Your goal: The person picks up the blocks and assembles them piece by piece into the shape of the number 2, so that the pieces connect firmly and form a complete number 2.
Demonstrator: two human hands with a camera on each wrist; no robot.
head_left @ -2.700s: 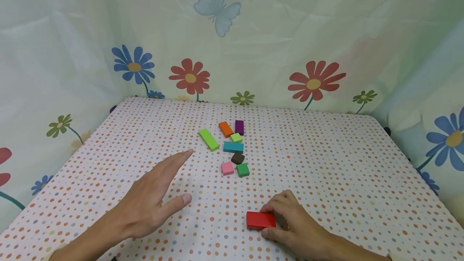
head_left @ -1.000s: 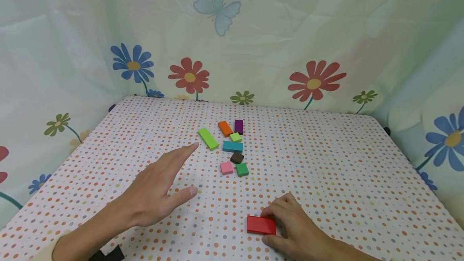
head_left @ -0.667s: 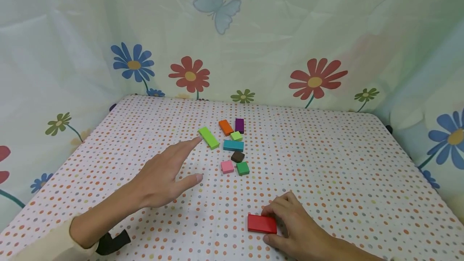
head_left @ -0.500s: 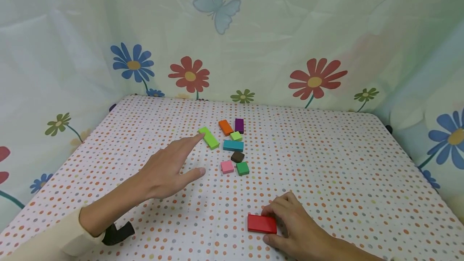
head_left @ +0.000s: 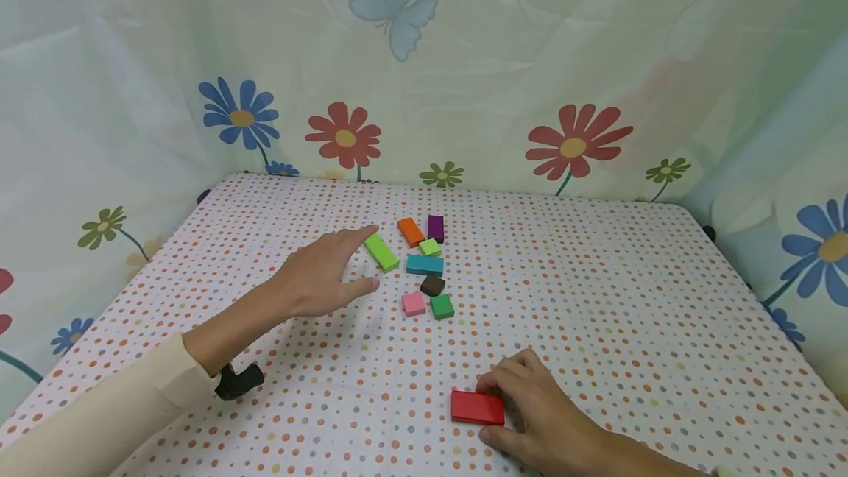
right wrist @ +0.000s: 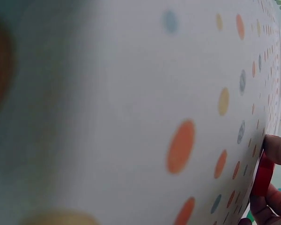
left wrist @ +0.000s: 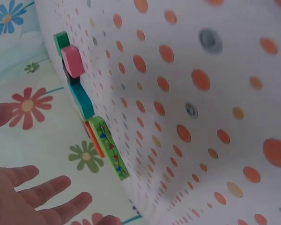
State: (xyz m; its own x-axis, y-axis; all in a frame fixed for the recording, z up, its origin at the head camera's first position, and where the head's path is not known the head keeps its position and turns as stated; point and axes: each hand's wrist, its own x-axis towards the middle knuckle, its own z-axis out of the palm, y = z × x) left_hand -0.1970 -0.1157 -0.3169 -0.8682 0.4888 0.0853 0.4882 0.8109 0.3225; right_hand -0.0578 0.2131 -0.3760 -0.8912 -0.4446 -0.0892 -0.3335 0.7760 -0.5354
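My right hand (head_left: pixel 539 414) pinches the right end of a red rectangular block (head_left: pixel 477 408) on the near part of the table; thumb and fingers also show on it at the edge of the right wrist view. My left hand (head_left: pixel 321 274) hovers over the table with fingers extended and thumb apart, holding nothing. Its fingertips are by the far end of a long lime green block (head_left: pixel 382 253), and whether they touch cannot be told. In the left wrist view that block's side (left wrist: pixel 110 147) carries a printed pattern, and the spread fingers appear apart from it.
Right of the lime block lie an orange block (head_left: pixel 410 232), a purple block (head_left: pixel 435 229), a small light green block (head_left: pixel 430 247) and a teal block (head_left: pixel 425 265). Nearer are dark brown (head_left: pixel 433 285), pink (head_left: pixel 414 304) and green (head_left: pixel 442 306) blocks. A dotted cloth (head_left: pixel 596 300) covers the table.
My left hand has moved forward and slightly right, from the near left to beside the lime green block. The right hand keeps its grip on the red block, almost in the same place.
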